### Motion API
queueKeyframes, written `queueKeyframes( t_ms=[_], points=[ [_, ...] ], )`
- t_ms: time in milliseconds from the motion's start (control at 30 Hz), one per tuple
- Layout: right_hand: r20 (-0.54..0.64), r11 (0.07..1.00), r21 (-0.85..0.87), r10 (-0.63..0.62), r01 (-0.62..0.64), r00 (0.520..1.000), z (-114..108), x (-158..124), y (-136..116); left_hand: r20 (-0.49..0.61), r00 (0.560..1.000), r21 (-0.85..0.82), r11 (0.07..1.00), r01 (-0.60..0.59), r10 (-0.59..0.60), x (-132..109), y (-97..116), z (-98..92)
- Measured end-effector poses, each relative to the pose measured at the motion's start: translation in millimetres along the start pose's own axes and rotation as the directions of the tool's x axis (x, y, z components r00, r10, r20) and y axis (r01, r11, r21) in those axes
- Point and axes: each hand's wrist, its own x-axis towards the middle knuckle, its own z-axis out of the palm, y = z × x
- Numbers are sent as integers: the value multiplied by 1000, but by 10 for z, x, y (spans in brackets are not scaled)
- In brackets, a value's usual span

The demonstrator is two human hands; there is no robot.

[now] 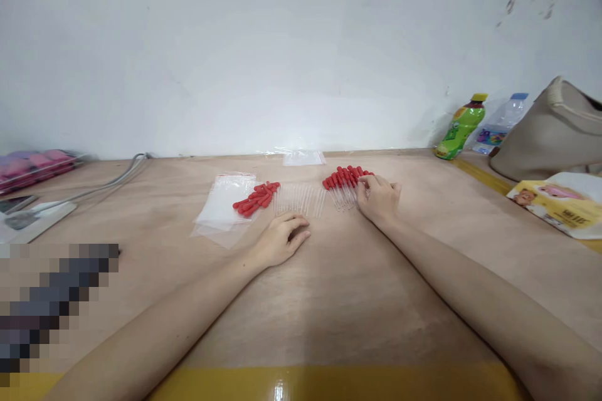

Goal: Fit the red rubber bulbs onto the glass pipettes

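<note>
My left hand [283, 239] rests on the table just in front of a row of thin, shiny rods [300, 199]. Its fingers are loosely curved, with the thumb apart and nothing between them. Beside the rods on the left lies a pile of small red handle-like pieces [256, 199], partly over clear plastic bags [228, 197]. To the right, several thin rods with red handles [345, 180] lie side by side in a fan. At their right end is my right hand [380, 197], fingers bent and closed together; what they hold, if anything, is hidden.
Another clear bag [303, 158] lies by the wall. At the right stand a green bottle [461, 126], a clear bottle [501, 125] and a beige bag [548, 131], with a yellow-and-white package [559, 203] before them. A grey cable [110, 180] and pink items [37, 166] are at left.
</note>
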Motion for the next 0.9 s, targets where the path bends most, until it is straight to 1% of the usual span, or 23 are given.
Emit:
queueKeyframes(
  t_ms=[100,267,333,433,533,633,733,800,900],
  points=[
    [-4,1000,-1,-24,24,1000,-21,-9,-5,0,1000,7,1000,2,-2,-1,-11,2],
    [81,996,-18,-87,89,993,-8,-6,-15,3,1000,7,1000,-1,1,-2,-7,0],
    [96,994,-16,-103,105,990,4,-10,-6,-1,1000,7,1000,5,-5,-4,-5,-3],
    [111,991,28,-135,133,985,22,-20,24,1,1000,8,1000,14,-14,-7,-4,-8],
    [121,982,115,-163,149,979,44,-28,50,5,1000,6,1000,14,-14,-7,-2,-10],
    [83,981,156,-130,116,988,59,-31,60,7,1000,5,1000,10,-10,-6,-2,-11],
    [65,994,113,-19,11,998,62,-31,60,10,1000,9,1000,13,-13,-6,-3,-12],
    [101,993,110,41,-52,994,62,-33,57,8,1000,7,1000,13,-13,-7,-4,-12],
    [166,984,168,33,-61,986,65,-41,42,0,1000,3,1000,6,-6,-8,-7,-10]
  ],
)
